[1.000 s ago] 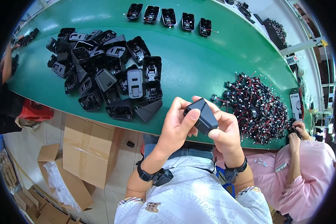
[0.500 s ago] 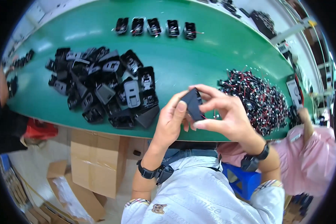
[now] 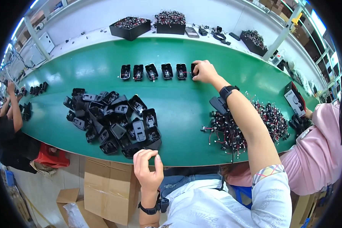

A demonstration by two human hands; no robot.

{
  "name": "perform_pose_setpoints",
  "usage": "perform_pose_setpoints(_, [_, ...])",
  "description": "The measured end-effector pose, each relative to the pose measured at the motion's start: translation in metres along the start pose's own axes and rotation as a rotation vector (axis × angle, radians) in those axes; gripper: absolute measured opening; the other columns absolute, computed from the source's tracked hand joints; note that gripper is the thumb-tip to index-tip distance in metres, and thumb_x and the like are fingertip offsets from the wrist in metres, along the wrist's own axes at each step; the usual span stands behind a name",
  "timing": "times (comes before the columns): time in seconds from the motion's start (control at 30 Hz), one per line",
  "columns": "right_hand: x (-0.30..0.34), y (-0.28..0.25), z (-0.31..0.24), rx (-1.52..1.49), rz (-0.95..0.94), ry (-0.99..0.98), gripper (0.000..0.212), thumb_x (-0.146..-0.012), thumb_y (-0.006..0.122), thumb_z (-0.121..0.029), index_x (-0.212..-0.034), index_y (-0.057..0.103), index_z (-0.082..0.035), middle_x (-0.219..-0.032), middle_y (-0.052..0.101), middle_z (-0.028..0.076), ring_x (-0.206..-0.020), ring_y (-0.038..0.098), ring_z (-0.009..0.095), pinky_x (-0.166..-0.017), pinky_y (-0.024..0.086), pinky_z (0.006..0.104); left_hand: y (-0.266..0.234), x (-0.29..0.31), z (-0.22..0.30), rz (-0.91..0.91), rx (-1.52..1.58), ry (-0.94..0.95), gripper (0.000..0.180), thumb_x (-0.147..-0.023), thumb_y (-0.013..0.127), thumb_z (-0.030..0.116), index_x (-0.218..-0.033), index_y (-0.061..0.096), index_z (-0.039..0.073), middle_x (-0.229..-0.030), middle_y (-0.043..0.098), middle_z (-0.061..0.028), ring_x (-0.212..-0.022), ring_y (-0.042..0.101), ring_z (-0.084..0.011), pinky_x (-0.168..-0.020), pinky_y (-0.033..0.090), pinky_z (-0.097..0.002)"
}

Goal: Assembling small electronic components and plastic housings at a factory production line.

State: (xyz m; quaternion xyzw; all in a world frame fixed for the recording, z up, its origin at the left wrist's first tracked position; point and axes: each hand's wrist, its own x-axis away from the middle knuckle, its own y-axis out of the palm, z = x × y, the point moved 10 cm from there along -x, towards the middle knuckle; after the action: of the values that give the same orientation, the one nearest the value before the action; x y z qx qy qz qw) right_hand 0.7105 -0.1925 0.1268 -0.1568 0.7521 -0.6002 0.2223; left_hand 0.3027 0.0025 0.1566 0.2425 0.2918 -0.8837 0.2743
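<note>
My right hand [image 3: 205, 72] reaches far over the green table, its fingers closed round a small black plastic housing [image 3: 193, 69] at the right end of a row. Most of that housing is hidden by the fingers. To its left stand several similar open black housings [image 3: 167, 71], with small parts and bits of red wire inside. My left hand [image 3: 148, 170] hovers by the table's near edge, holding nothing, its thumb and forefinger tips curled together. Just beyond it lies a heap of loose black housings [image 3: 117, 131].
A pile of small parts with red and black wires [image 3: 269, 125] spreads beneath my right forearm. Black boxes of similar parts [image 3: 170, 28] line the back shelf. A person in pink [image 3: 319, 148] sits at right, another in black [image 3: 7, 133] at left. A cardboard box [image 3: 108, 190] stands below.
Both hands were together on a black housing before me. Now my right hand has carried a housing away to the row's right end, and my left has let go and drawn back left. The view has tilted up.
</note>
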Motion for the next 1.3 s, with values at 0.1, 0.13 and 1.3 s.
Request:
perform_pose_setpoints(0.1, [0.006, -0.005, -0.016, 0.11, 0.007, -0.057, 0.034, -0.063, 0.089, -0.025, -0.09, 0.08, -0.008, -0.144, 0.06, 0.014, -0.126, 0.058, 0.036, -0.105, 0.05, 0.0442, 0.005, 0.001, -0.002, -0.013, -0.07, 0.027, 0.015, -0.082, 0.068, -0.002, -0.096, 0.065, 0.001, -0.101, 0.067, -0.0122, -0.104, 0.061, -0.0334, -0.095, 0.048, -0.043])
perform_pose_setpoints(0.13, [0.009, -0.002, -0.016, 0.112, -0.07, -0.047, 0.042, -0.065, 0.089, -0.025, -0.101, 0.078, -0.009, -0.15, 0.052, 0.017, -0.133, 0.051, 0.039, -0.109, 0.046, 0.0486, 0.007, 0.002, -0.004, -0.039, -0.086, 0.019, 0.018, -0.081, 0.07, 0.0, -0.099, 0.066, 0.001, -0.107, 0.067, -0.013, -0.11, 0.06, -0.0356, -0.098, 0.047, -0.0456])
perform_pose_setpoints(1.3, [0.256, -0.063, -0.138, -0.421, 0.033, -0.116, 0.013, -0.091, 0.069, -0.017, -0.099, 0.062, -0.009, -0.077, 0.067, 0.01, -0.067, 0.069, 0.031, -0.057, 0.054, 0.0434, 0.096, 0.01, 0.024, -0.333, -0.005, 0.218, 0.03, -0.078, 0.071, 0.003, -0.108, 0.067, 0.005, -0.126, 0.065, -0.0155, -0.123, 0.06, -0.0376, -0.098, 0.048, -0.0469])
